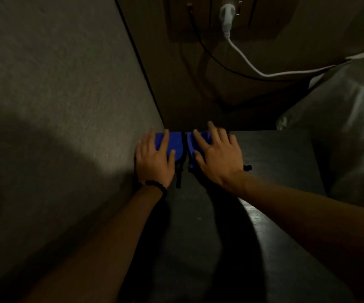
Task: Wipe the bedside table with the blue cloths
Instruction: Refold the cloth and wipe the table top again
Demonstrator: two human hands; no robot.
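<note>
Bedside table (286,154), dark and hard, carries both blue cloths at its far left corner; left cloth (170,145), right cloth (193,141): soft, light, likely bunching. Left hand (155,159) and right hand (217,158) press flat, fingers spread, grasping nothing.

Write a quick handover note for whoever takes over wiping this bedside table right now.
Left hand: flat, fingers spread, pressing the left blue cloth at the far corner by the wall.
Right hand: flat on the right blue cloth, beside the first.
Both cloths sit at the far edge of the bedside table.
Done: cannot tell how much is wiped.
Left: probably pull both cloths back over the near surface.
</note>
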